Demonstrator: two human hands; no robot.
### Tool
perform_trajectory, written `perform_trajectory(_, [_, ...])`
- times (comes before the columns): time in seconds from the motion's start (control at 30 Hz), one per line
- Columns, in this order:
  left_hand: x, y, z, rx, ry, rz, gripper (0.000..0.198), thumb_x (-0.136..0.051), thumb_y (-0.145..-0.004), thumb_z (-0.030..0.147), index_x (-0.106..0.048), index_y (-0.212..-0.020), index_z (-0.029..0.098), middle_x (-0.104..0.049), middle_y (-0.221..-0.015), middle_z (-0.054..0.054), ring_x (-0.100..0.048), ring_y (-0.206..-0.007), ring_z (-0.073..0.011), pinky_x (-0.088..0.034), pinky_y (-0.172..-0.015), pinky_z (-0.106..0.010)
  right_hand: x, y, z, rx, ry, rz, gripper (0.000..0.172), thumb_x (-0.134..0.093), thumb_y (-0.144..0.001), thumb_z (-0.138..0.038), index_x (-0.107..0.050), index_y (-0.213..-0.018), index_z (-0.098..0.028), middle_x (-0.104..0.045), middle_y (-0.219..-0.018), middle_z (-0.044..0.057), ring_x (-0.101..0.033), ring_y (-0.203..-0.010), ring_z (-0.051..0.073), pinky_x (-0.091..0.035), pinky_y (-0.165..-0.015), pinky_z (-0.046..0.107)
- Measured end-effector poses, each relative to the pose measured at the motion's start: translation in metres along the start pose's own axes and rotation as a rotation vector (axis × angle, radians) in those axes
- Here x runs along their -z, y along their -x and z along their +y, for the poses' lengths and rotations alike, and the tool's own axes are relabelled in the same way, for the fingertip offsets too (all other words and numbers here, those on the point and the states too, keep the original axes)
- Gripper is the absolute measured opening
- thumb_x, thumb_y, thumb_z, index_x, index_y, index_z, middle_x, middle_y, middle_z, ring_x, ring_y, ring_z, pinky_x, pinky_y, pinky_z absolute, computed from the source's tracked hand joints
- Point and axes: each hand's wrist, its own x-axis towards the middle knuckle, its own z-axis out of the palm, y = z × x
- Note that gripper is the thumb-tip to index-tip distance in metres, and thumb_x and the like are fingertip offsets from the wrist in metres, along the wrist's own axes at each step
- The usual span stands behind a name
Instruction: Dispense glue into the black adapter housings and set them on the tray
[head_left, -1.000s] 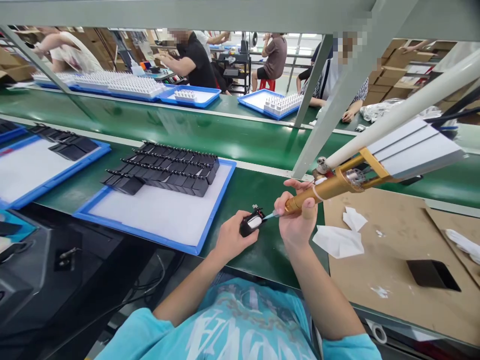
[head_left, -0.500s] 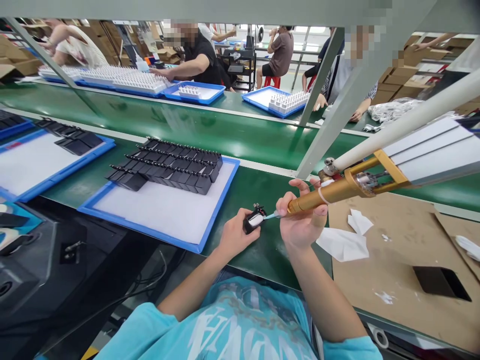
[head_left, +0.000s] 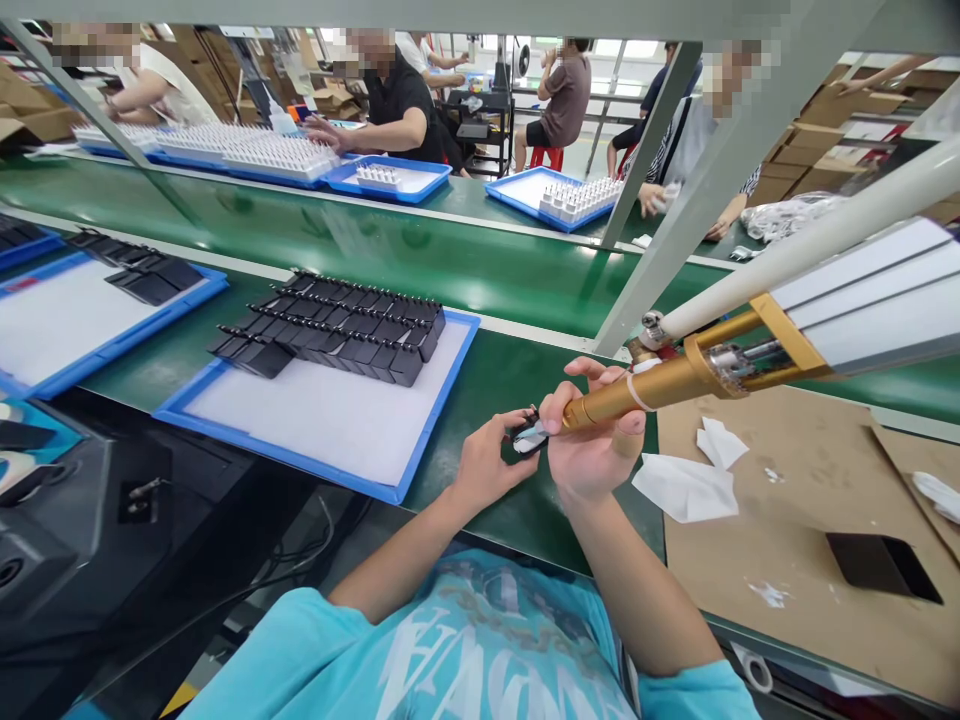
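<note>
My left hand (head_left: 487,462) grips a small black casing (head_left: 525,447) with a pale inside, over the green bench (head_left: 480,400). Wrapped round the front of a gold dispenser (head_left: 619,402) is my right hand (head_left: 589,440), some of its fingers raised. The dispenser's pale tip (head_left: 540,430) reaches the casing between my hands. Left of them lies a blue-rimmed tray (head_left: 439,420) with rows of black casings (head_left: 352,325) on its white liner.
Brown cardboard (head_left: 750,560) at the right bears white paper (head_left: 690,487) and a black box (head_left: 877,565). A grey slanted post (head_left: 675,240) stands beyond my hands. Another tray (head_left: 112,345) lies at the left. People work across the green belt (head_left: 375,240).
My left hand and the casing have moved right and slightly nearer to my right hand. My right hand and the dispenser's front have shifted slightly left.
</note>
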Motion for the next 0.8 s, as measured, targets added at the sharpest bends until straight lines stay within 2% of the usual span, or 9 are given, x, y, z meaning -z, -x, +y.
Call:
perform_trajectory(0.13, [0.001, 0.001, -0.002, 0.036, -0.054, -0.032, 0.038, -0.067, -0.072, 0.022, -0.053, -0.108, 0.021, -0.070, -0.111, -0.005, -0.069, -0.096, -0.0186, -0.056, -0.076, -0.029, 0.000, 0.000, 0.000, 0.024, 0.049, 0.012, 0.037, -0.047, -0.082, -0.060, -0.048, -0.106, -0.033, -0.052, -0.104, 0.001, -0.047, -0.046, 0.006, -0.039, -0.045, 0.028])
perform_trajectory(0.23, [0.003, 0.001, -0.003, 0.162, -0.137, -0.082, 0.037, -0.066, -0.075, 0.026, -0.053, -0.109, 0.023, -0.071, -0.104, -0.003, -0.069, -0.087, -0.0181, -0.055, -0.076, -0.029, 0.001, -0.001, 0.000, 0.048, 0.124, 0.017, 0.038, -0.041, -0.082, -0.062, -0.044, -0.106, -0.033, -0.054, -0.111, 0.003, -0.047, -0.047, 0.007, -0.041, -0.047, 0.029])
perform_trajectory(0.37, [0.010, -0.004, -0.005, 0.328, -0.249, -0.148, 0.033, -0.065, -0.077, 0.031, -0.051, -0.105, 0.023, -0.072, -0.092, -0.002, -0.069, -0.075, -0.0204, -0.052, -0.070, -0.032, 0.012, -0.004, 0.001, 0.092, 0.104, 0.031, 0.032, -0.044, -0.083, -0.054, -0.044, -0.108, -0.034, -0.054, -0.115, 0.003, -0.053, -0.053, 0.009, -0.043, -0.053, 0.030])
perform_trajectory(0.47, [0.019, -0.012, -0.006, 0.391, -0.230, -0.192, 0.030, -0.063, -0.079, 0.031, -0.048, -0.103, 0.023, -0.071, -0.096, -0.002, -0.068, -0.074, -0.0207, -0.050, -0.069, -0.031, 0.032, -0.008, -0.001, 0.149, 0.153, 0.080, 0.032, -0.050, -0.082, -0.049, -0.047, -0.110, -0.032, -0.054, -0.112, 0.002, -0.058, -0.062, 0.010, -0.049, -0.066, 0.034])
perform_trajectory(0.6, [0.025, -0.025, -0.004, 0.400, -0.094, -0.246, 0.027, -0.059, -0.084, 0.036, -0.045, -0.103, 0.025, -0.071, -0.101, -0.001, -0.068, -0.078, -0.0206, -0.049, -0.068, -0.030, 0.070, -0.014, -0.009, 0.217, 0.409, 0.206, 0.029, -0.058, -0.081, -0.040, -0.050, -0.107, -0.030, -0.054, -0.113, 0.001, -0.061, -0.073, 0.010, -0.050, -0.077, 0.033])
perform_trajectory(0.7, [0.021, -0.031, -0.005, 0.379, -0.042, -0.265, 0.028, -0.057, -0.086, 0.041, -0.044, -0.103, 0.025, -0.070, -0.104, -0.002, -0.068, -0.084, -0.0215, -0.049, -0.070, -0.030, 0.101, -0.018, -0.018, 0.250, 0.587, 0.332, 0.032, -0.062, -0.081, -0.033, -0.047, -0.109, -0.031, -0.052, -0.123, 0.000, -0.063, -0.082, 0.010, -0.049, -0.086, 0.034])
perform_trajectory(0.8, [0.013, -0.030, -0.010, 0.367, -0.015, -0.266, 0.029, -0.056, -0.087, 0.043, -0.043, -0.105, 0.024, -0.070, -0.104, -0.002, -0.068, -0.084, -0.0212, -0.050, -0.072, -0.031, 0.128, -0.021, -0.029, 0.259, 0.712, 0.389, 0.038, -0.064, -0.081, -0.031, -0.047, -0.115, -0.031, -0.047, -0.133, 0.002, -0.063, -0.093, 0.012, -0.048, -0.091, 0.036])
